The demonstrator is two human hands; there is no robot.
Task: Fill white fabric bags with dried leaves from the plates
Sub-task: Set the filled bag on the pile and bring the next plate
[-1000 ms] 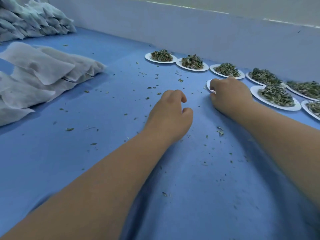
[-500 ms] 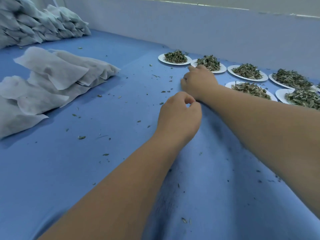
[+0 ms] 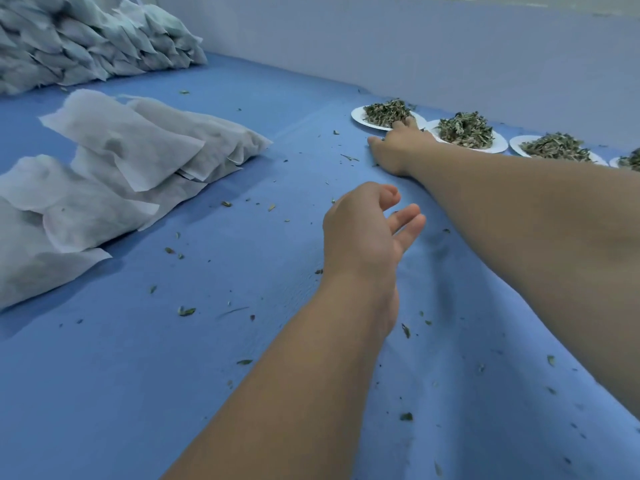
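Right hand: our right hand (image 3: 398, 147) stretches to the far edge of the desk (image 3: 173, 375), thumb spread to the left, fingertips at the near rim of the leftmost plate (image 3: 358, 116). We see it from behind, so we cannot tell whether it grips the rim or only touches it.
Left hand: our left hand (image 3: 363, 230) hovers over the middle of the desk, fingers loose and spread, holding nothing.
Dried leaves: a green-brown heap of dried leaves (image 3: 386, 110) sits on the leftmost plate. Similar heaps fill the second plate (image 3: 500, 143) and the third plate (image 3: 516, 145), in a row along the far edge towards the right, close beside the pale wall (image 3: 450, 57).
White fabric bags: a loose pile of flat white fabric bags (image 3: 138, 147) lies along the left edge, well apart from the plates.
Stacked bags: a high stack of plump bags (image 3: 86, 39) fills the far left corner. We cannot make out what they contain.
Desk: we see a blue cloth cover, creased under our arms and strewn with leaf crumbs (image 3: 187, 310).
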